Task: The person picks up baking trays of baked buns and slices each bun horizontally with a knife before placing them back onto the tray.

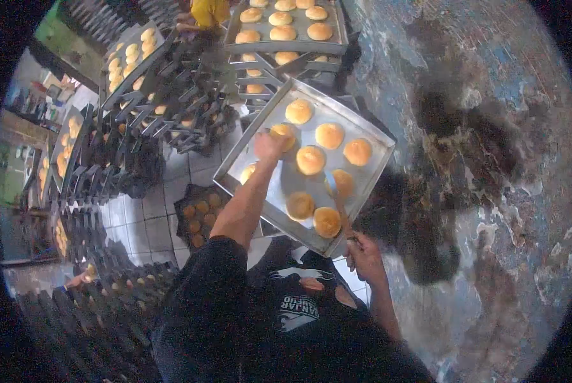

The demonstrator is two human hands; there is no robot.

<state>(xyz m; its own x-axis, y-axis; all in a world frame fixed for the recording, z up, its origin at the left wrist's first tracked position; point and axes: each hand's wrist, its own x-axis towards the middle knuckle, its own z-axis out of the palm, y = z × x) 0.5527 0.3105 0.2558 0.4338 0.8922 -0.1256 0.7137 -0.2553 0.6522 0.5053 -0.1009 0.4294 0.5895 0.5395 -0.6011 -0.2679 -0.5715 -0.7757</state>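
Note:
A metal baking tray (286, 184) with several golden round buns lies in front of me, turned at an angle. My left hand (271, 147) reaches over the tray, its fingers closed round a bun (287, 135) near the upper left side. At the tray's near right corner my right hand (364, 256) grips a thin tool (341, 214) with a wooden handle and a pale blue end. That end touches or hangs just over a bun (342, 184) on the right; I cannot tell which. Another bun (327, 222) sits close to the handle. My left fingertips are partly hidden.
Stacked trays of buns (286, 47) stand beyond mine. More stacks (132, 57) fill the left side, above a tiled floor (161, 207). A low tray of buns (199, 216) is beside me. A worn wall (477, 191) borders the right. A person in yellow (209, 11) is at the back.

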